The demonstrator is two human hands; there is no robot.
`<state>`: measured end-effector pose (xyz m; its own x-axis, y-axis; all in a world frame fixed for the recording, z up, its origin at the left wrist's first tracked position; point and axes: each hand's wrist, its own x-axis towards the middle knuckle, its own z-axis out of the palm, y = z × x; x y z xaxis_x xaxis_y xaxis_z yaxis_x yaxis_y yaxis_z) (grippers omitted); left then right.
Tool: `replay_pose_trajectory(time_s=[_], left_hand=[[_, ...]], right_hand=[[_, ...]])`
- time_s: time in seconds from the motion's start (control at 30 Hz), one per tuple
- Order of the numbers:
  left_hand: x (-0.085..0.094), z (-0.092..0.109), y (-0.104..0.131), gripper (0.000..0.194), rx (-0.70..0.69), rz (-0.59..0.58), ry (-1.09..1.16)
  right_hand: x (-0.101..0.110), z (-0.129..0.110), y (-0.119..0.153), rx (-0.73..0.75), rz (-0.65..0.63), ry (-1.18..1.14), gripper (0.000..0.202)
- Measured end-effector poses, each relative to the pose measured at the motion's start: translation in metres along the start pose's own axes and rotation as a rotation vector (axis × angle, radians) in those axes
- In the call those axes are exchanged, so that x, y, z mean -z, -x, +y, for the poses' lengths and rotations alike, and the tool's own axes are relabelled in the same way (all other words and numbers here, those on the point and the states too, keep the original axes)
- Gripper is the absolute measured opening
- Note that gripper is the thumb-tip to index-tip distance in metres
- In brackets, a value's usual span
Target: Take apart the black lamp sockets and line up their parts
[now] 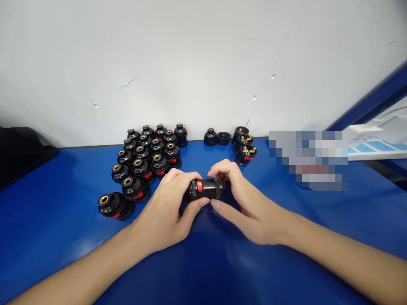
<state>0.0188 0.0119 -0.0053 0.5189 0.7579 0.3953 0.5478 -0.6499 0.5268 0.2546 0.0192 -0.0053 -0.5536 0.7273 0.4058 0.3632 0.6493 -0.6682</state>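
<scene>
A black cylindrical part (208, 189) with a red tab lies sideways between my two hands above the blue table. My left hand (178, 199) is wrapped round its left end, thumb below and fingers behind. At the ridged right end, my right hand (241, 199) curls its fingers and thumb around the rim, touching or very near it. Left of my hands stand several black domed parts (139, 168) with brass centres, some showing red tabs. Beyond my right hand are three open black housings (246, 154) with brass pieces inside.
One black domed part (210, 136) and a black ring (224, 137) stand by the pale wall (203, 63). Blurred-out material (311, 159) lies on the right of the blue table (203, 262). Dark cloth (22, 152) is at the far left, a blue frame bar (369, 97) at the right.
</scene>
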Motion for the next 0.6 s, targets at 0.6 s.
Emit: replay_pose_trajectory(time_s=[0.6], left_hand=[[-0.002,-0.004,0.004,0.027,0.014,-0.036,-0.054]], right_hand=[[0.019,-0.015,-0.01,-0.303,-0.217,-0.188,0.032]])
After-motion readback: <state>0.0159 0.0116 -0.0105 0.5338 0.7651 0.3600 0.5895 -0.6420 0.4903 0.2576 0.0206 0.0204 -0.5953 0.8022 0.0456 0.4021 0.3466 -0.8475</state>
